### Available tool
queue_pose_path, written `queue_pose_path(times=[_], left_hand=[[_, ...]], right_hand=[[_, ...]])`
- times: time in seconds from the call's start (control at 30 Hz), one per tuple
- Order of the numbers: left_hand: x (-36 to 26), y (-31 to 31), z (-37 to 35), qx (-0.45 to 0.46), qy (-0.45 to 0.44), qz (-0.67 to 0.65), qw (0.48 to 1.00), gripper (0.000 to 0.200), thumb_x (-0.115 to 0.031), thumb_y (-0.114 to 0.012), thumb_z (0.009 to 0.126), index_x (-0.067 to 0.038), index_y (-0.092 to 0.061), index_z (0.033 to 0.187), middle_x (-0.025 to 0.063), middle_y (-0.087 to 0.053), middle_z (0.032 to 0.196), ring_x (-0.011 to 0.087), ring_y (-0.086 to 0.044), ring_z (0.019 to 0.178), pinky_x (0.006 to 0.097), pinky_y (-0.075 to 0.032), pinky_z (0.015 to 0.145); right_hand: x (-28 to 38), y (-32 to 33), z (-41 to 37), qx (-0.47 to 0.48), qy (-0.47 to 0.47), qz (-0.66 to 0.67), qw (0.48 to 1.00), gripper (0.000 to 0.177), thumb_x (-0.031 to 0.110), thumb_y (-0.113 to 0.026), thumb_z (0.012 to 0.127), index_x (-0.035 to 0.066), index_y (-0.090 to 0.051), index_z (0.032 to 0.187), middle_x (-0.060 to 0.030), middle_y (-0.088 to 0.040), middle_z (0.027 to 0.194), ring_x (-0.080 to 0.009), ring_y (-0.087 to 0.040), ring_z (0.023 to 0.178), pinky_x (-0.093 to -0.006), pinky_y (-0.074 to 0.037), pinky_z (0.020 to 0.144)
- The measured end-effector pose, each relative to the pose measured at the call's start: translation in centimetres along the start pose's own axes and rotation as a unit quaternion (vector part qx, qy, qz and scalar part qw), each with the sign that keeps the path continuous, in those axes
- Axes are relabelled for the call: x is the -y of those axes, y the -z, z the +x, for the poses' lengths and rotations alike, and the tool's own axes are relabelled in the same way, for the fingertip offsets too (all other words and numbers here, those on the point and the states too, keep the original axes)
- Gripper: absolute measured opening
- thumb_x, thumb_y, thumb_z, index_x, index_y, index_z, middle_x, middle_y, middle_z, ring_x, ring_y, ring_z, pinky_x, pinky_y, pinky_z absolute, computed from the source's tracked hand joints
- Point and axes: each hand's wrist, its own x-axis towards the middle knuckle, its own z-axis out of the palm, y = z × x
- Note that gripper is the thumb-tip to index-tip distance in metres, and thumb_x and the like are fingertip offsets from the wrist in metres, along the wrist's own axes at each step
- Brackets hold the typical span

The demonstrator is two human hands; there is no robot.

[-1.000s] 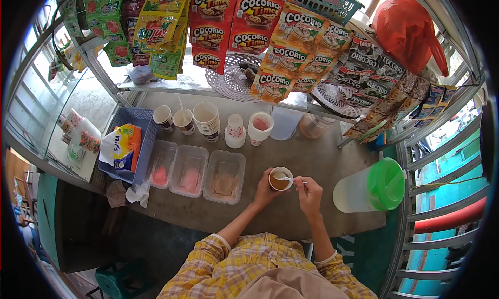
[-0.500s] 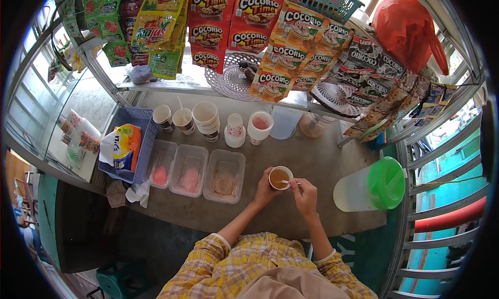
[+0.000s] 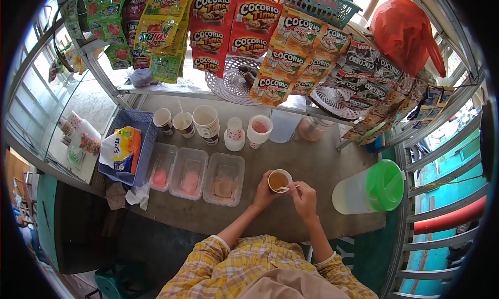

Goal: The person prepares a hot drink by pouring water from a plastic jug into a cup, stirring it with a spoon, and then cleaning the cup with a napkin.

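My left hand [image 3: 265, 192] is wrapped round a paper cup [image 3: 280, 180] of amber-brown liquid, close over the counter [image 3: 270, 221]. Between the fingers of my right hand [image 3: 303, 199] is the handle of a white spoon [image 3: 285, 187], whose other end dips into the drink near the rim. Left of the cup stand plastic tubs, one with brown powder [image 3: 223, 190] and two with pink powder. Behind it is a white cup with pink contents [image 3: 260, 127].
A clear jug with a green lid [image 3: 384, 184] stands on the right. Stacked paper cups [image 3: 206, 123] line the back, and a blue basket [image 3: 148, 125] holds a tissue pack [image 3: 127, 149]. Drink sachets [image 3: 210, 31] hang overhead beside a red plastic bag [image 3: 405, 36].
The spoon has shifted within the cup, its dipped end now nearer the lower rim. My right hand has moved slightly down, while my left still holds the cup.
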Motion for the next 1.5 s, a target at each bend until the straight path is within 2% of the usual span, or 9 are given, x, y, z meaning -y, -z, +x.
queue_pose_path(times=[0.27, 0.37, 0.47, 0.57, 0.67, 0.87, 0.97, 1.37, 1.5], left_hand=[[0.1, -0.1, 0.0, 0.007, 0.005, -0.008, 1.0, 0.083, -0.021, -0.088, 0.061, -0.004, -0.037, 0.125, 0.0127, -0.058, 0.113, 0.0247, -0.06, 0.104, 0.0352, -0.049, 0.087], [0.0, 0.1, 0.0, 0.01, 0.008, -0.003, 1.0, 0.084, -0.022, -0.088, 0.061, -0.004, -0.037, 0.124, 0.013, -0.057, 0.114, 0.026, -0.059, 0.106, 0.0357, -0.049, 0.088], [-0.2, 0.1, 0.1, 0.013, 0.007, 0.0, 1.0, 0.084, -0.022, -0.088, 0.061, -0.004, -0.036, 0.124, 0.0131, -0.057, 0.115, 0.0264, -0.059, 0.107, 0.0361, -0.049, 0.088], [-0.2, 0.1, 0.1, 0.01, 0.002, 0.003, 1.0, 0.084, -0.023, -0.089, 0.06, -0.005, -0.037, 0.124, 0.013, -0.057, 0.115, 0.0265, -0.059, 0.107, 0.0362, -0.048, 0.088], [-0.3, 0.1, 0.2, 0.011, 0.001, -0.003, 1.0, 0.084, -0.023, -0.089, 0.06, -0.005, -0.037, 0.123, 0.0128, -0.057, 0.115, 0.0262, -0.059, 0.107, 0.0362, -0.048, 0.088], [-0.5, 0.2, 0.1, 0.015, 0.011, -0.01, 1.0, 0.083, -0.023, -0.089, 0.06, -0.004, -0.037, 0.122, 0.0122, -0.057, 0.115, 0.0255, -0.059, 0.106, 0.0357, -0.049, 0.088], [-0.6, 0.2, 0.2, 0.018, 0.018, -0.009, 1.0, 0.084, -0.024, -0.089, 0.06, -0.004, -0.037, 0.123, 0.0121, -0.056, 0.115, 0.0253, -0.059, 0.106, 0.0355, -0.049, 0.088], [0.0, -0.1, 0.0, 0.002, 0.004, -0.005, 1.0, 0.083, -0.022, -0.089, 0.06, -0.004, -0.038, 0.124, 0.0122, -0.058, 0.112, 0.024, -0.06, 0.103, 0.0348, -0.05, 0.086], [0.1, -0.1, 0.0, 0.0, 0.004, 0.003, 1.0, 0.083, -0.022, -0.089, 0.06, -0.004, -0.038, 0.124, 0.0118, -0.058, 0.112, 0.0231, -0.06, 0.103, 0.0342, -0.05, 0.086]], right_hand=[[2.1, 1.3, 0.5, -0.019, 0.035, -0.026, 0.999, 0.019, 0.016, -0.057, 0.092, 0.001, -0.067, 0.089, -0.0101, -0.063, 0.08, -0.0161, -0.059, 0.061, -0.0275, -0.045, 0.057], [2.2, 1.8, 0.4, -0.003, 0.008, -0.026, 1.0, 0.018, 0.015, -0.056, 0.093, 0.002, -0.067, 0.091, -0.0091, -0.062, 0.081, -0.0153, -0.058, 0.061, -0.0273, -0.045, 0.056], [2.9, 2.4, 0.6, -0.002, -0.003, -0.016, 1.0, 0.016, 0.016, -0.055, 0.092, 0.005, -0.067, 0.094, -0.0099, -0.062, 0.086, -0.024, -0.059, 0.066, -0.0325, -0.046, 0.059], [3.5, 2.9, 0.7, -0.004, -0.004, -0.007, 1.0, 0.014, 0.014, -0.055, 0.092, 0.005, -0.066, 0.095, -0.0095, -0.062, 0.086, -0.0238, -0.059, 0.067, -0.0322, -0.046, 0.059], [3.9, 3.2, 0.9, -0.017, 0.028, 0.003, 0.999, 0.014, 0.01, -0.054, 0.093, 0.002, -0.066, 0.095, -0.0086, -0.06, 0.084, -0.0148, -0.056, 0.061, -0.027, -0.045, 0.057], [3.7, 3.4, 1.0, 0.009, 0.078, -0.055, 0.995, 0.013, 0.005, -0.055, 0.091, 0.004, -0.066, 0.097, -0.0084, -0.059, 0.089, -0.0162, -0.057, 0.064, -0.0276, -0.047, 0.059], [3.5, 3.2, 0.8, 0.017, 0.055, -0.046, 0.997, 0.013, 0.009, -0.057, 0.088, 0.008, -0.067, 0.098, -0.0095, -0.06, 0.09, -0.0295, -0.06, 0.073, -0.0364, -0.047, 0.064], [4.3, 3.4, 0.4, 0.09, -0.002, 0.066, 0.994, 0.016, 0.007, -0.052, 0.091, 0.004, -0.063, 0.103, -0.0117, -0.061, 0.096, -0.0285, -0.062, 0.081, -0.035, -0.048, 0.07], [4.2, 3.6, 0.4, 0.117, 0.025, 0.022, 0.993, 0.015, 0.012, -0.051, 0.092, 0.005, -0.062, 0.097, -0.0112, -0.061, 0.096, -0.0302, -0.061, 0.079, -0.0368, -0.047, 0.071]])
